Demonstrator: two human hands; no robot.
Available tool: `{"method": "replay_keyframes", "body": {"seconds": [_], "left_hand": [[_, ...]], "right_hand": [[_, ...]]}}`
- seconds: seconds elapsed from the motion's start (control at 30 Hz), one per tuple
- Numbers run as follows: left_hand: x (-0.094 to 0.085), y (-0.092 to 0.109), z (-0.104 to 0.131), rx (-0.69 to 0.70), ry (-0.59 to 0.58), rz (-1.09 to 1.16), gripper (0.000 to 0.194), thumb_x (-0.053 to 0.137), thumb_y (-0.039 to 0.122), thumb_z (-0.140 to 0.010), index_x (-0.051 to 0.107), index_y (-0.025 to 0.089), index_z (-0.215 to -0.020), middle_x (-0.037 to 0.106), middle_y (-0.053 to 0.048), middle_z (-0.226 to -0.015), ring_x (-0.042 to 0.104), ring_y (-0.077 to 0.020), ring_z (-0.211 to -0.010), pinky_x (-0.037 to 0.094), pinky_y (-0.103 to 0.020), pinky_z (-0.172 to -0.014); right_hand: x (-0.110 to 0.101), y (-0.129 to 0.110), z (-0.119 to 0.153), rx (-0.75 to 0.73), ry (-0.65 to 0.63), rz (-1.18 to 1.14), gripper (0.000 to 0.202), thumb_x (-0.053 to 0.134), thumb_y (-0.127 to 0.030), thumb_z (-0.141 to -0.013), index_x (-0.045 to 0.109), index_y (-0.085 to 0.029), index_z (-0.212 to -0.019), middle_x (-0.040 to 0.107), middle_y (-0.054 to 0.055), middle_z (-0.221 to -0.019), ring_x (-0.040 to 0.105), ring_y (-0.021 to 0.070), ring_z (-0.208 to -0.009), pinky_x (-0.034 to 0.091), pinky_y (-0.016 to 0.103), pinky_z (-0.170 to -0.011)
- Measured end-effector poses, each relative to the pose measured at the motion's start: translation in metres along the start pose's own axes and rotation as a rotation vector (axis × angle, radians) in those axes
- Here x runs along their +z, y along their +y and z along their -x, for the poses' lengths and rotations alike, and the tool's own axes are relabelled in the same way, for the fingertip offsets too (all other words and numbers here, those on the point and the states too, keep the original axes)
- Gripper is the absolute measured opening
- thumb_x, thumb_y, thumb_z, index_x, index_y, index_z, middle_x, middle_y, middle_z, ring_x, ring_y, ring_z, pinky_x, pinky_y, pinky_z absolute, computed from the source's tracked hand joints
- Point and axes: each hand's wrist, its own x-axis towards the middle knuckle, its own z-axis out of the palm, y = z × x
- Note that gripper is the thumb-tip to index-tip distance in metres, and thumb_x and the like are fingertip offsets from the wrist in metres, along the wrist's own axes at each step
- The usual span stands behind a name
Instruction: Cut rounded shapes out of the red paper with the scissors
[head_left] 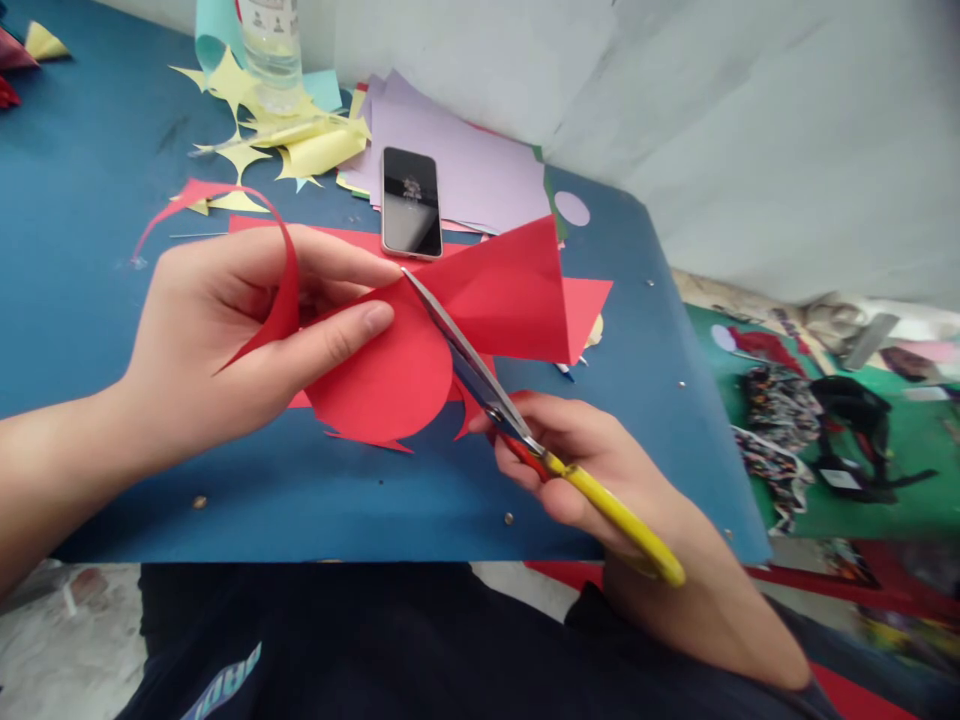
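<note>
My left hand (pixel 232 320) pinches a piece of red paper (pixel 382 380) between thumb and fingers. Its lower part has a rounded cut edge, and a wider flap reaches out to the right. A thin curved red strip curls up over the back of that hand. My right hand (pixel 585 470) is wrapped round scissors (pixel 480 375) with yellow and red handles. The blades lie across the paper along the curve, their tips close to my left fingertips. More red paper lies on the table under my hands, partly hidden.
A phone (pixel 412 203) rests by a stack of lilac sheets (pixel 472 160) near the wall. Yellow paper offcuts (pixel 240 155) lie round a clear bottle (pixel 274 50) at the back left. A lilac circle (pixel 572 208) sits near the blue table's right edge. Beyond stands a green surface with cloth.
</note>
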Motion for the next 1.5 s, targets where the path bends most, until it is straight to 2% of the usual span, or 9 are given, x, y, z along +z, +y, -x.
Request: {"method": "replay_keyframes", "body": {"seconds": [0.27,0.4,0.5,0.6,0.8,0.97,1.1,1.33,1.5], "left_hand": [[0.002,0.000,-0.005,-0.043,-0.023,0.197,0.036,0.096,0.024,-0.093,0.079,0.025,-0.124,0.078,0.004,-0.083,0.077,-0.0132,-0.077,0.061,-0.021,-0.064],[0.008,-0.006,-0.003,-0.310,-0.026,0.379,0.043,0.103,0.031,-0.084,0.066,0.024,-0.104,0.072,0.006,-0.079,0.074,-0.0109,-0.068,0.061,-0.019,-0.065],[0.015,-0.010,0.004,-0.548,-0.200,0.543,0.029,0.100,0.035,-0.085,0.078,0.021,-0.097,0.078,0.001,-0.083,0.075,-0.0128,-0.070,0.065,-0.022,-0.067],[0.020,-0.012,0.011,-0.616,-0.207,0.622,0.019,0.099,0.033,-0.085,0.085,0.022,-0.093,0.082,-0.003,-0.087,0.075,-0.0153,-0.071,0.064,-0.025,-0.065],[0.018,-0.008,0.007,-0.483,0.023,0.569,0.030,0.093,0.031,-0.092,0.073,0.024,-0.070,0.077,0.000,-0.081,0.076,-0.0177,-0.075,0.067,-0.030,-0.070],[0.012,-0.015,0.008,-0.437,-0.068,0.468,0.016,0.095,0.035,-0.093,0.084,0.025,-0.088,0.083,-0.002,-0.086,0.080,-0.0188,-0.079,0.070,-0.028,-0.073],[0.005,-0.017,0.007,-0.393,-0.093,0.459,0.011,0.095,0.022,-0.093,0.089,0.022,-0.103,0.090,-0.004,-0.099,0.085,-0.0204,-0.089,0.072,-0.026,-0.079],[-0.007,0.001,-0.006,-0.306,-0.140,0.320,0.013,0.096,0.012,-0.084,0.087,0.021,-0.081,0.084,0.002,-0.080,0.077,-0.0153,-0.071,0.062,-0.019,-0.059],[-0.010,0.007,-0.009,-0.301,-0.166,0.321,0.011,0.095,0.011,-0.085,0.089,0.020,-0.085,0.081,0.003,-0.075,0.072,-0.0125,-0.065,0.060,-0.019,-0.057]], "right_hand": [[0.006,-0.003,0.001,0.075,0.047,-0.091,0.076,0.088,-0.084,-0.088,0.077,-0.018,-0.123,0.054,-0.004,-0.070,0.041,0.0118,-0.056,0.033,0.027,-0.049],[0.009,-0.003,0.003,0.079,0.087,-0.179,0.069,0.088,-0.081,-0.090,0.075,-0.020,-0.120,0.051,-0.004,-0.072,0.038,0.0114,-0.056,0.031,0.026,-0.047],[0.009,-0.003,0.002,0.076,0.088,-0.206,0.068,0.088,-0.079,-0.091,0.073,-0.021,-0.122,0.050,-0.005,-0.073,0.035,0.0105,-0.055,0.030,0.026,-0.047],[0.009,-0.003,0.001,0.069,0.078,-0.194,0.071,0.088,-0.081,-0.090,0.072,-0.019,-0.122,0.050,-0.005,-0.073,0.036,0.0098,-0.055,0.031,0.026,-0.048],[0.008,-0.001,0.000,0.058,0.097,-0.127,0.074,0.085,-0.084,-0.091,0.071,-0.019,-0.122,0.051,-0.005,-0.071,0.037,0.0102,-0.055,0.030,0.025,-0.048],[0.008,-0.002,0.000,0.023,0.089,-0.087,0.070,0.083,-0.083,-0.094,0.072,-0.020,-0.122,0.050,-0.006,-0.070,0.038,0.0108,-0.055,0.032,0.026,-0.050],[0.006,-0.004,-0.001,0.010,0.089,-0.063,0.072,0.083,-0.085,-0.092,0.073,-0.020,-0.122,0.051,-0.005,-0.071,0.038,0.0108,-0.057,0.032,0.027,-0.051],[0.003,-0.002,-0.002,-0.062,0.065,-0.020,0.074,0.086,-0.085,-0.090,0.076,-0.017,-0.120,0.055,-0.005,-0.069,0.041,0.0117,-0.057,0.033,0.027,-0.052],[0.004,-0.001,-0.002,-0.039,0.088,-0.007,0.077,0.087,-0.087,-0.086,0.078,-0.017,-0.117,0.055,-0.004,-0.069,0.042,0.0123,-0.057,0.033,0.028,-0.051]]}}
